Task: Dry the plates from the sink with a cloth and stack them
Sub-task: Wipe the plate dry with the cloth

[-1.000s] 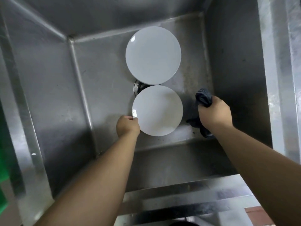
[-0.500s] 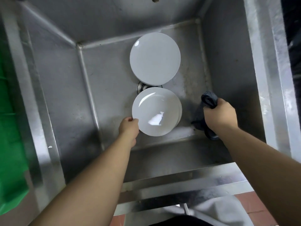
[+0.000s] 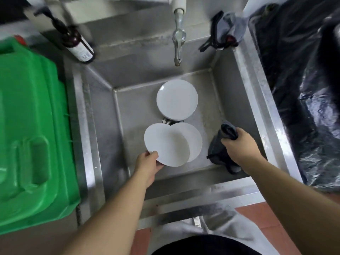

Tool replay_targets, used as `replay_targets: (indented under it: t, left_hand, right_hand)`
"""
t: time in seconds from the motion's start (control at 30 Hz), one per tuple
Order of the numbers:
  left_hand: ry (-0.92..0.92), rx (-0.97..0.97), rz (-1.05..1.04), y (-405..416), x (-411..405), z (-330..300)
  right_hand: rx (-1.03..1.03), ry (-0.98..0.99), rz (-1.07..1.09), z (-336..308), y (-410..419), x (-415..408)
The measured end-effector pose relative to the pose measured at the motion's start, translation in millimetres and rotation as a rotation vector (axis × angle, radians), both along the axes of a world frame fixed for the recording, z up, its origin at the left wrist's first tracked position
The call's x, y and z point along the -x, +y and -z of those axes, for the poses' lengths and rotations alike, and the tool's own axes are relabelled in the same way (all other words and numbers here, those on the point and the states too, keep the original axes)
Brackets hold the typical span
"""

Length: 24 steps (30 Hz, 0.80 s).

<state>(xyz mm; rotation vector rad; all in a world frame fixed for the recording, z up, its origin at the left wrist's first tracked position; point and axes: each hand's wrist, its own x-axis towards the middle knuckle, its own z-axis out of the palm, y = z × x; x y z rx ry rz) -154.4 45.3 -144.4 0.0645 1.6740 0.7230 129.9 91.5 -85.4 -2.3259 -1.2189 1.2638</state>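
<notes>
My left hand (image 3: 148,163) grips the near left rim of a white plate (image 3: 165,144) and holds it raised and tilted inside the steel sink (image 3: 103,115). Under it a second white plate (image 3: 194,138) lies on the sink floor, partly covered. More white plates (image 3: 177,99) sit stacked at the back of the basin, above the drain. My right hand (image 3: 241,146) is at the right side of the basin, closed around a bunched dark grey cloth (image 3: 219,150) that hangs down below the fist.
A tap (image 3: 178,36) hangs over the back of the sink. A dark pump bottle (image 3: 76,42) stands at the back left, and a large green plastic container (image 3: 31,129) fills the left counter. Black plastic bags (image 3: 301,85) lie on the right; a grey cloth bundle (image 3: 226,32) sits at the back right.
My left hand has lifted the near plate up and leftward, uncovering another plate beneath it. The view has pulled back and tilted up, showing the tap and counters. My right hand keeps the cloth.
</notes>
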Motion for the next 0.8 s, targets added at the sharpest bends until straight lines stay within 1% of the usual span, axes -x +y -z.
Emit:
replay_targets:
  t: [0.07,0.2,0.4,0.47,0.53,0.6,0.73,0.8]
  left_hand:
    - [-0.021,-0.038,-0.028,-2,6,-28]
    - [-0.004,-0.102,0.011,-5,16,-81]
    - [-0.125,-0.264,-0.030,-6,13,-149]
    - [-0.135,-0.331,-0.051,-4,6,-170]
    - [-0.142,-0.394,-0.071,-1,-2,-189]
    - [-0.153,-0.459,-0.087,5,-11,-209]
    - [-0.212,-0.574,-0.103,16,-34,-250]
    - [-0.246,-0.632,-0.130,19,-47,-267]
  right_hand:
    - [-0.010,0.074,0.020,-25,-4,4]
    - [-0.040,0.218,0.046,-73,-7,13]
    - [-0.096,0.442,0.011,-139,3,29]
    - [-0.137,0.448,-0.066,-157,10,33]
    - [-0.192,0.498,-0.159,-177,17,38]
    - [-0.281,0.510,-0.295,-196,24,42]
    - [-0.448,0.424,-0.582,-229,38,47]
    - [-0.535,0.372,-0.768,-239,43,49]
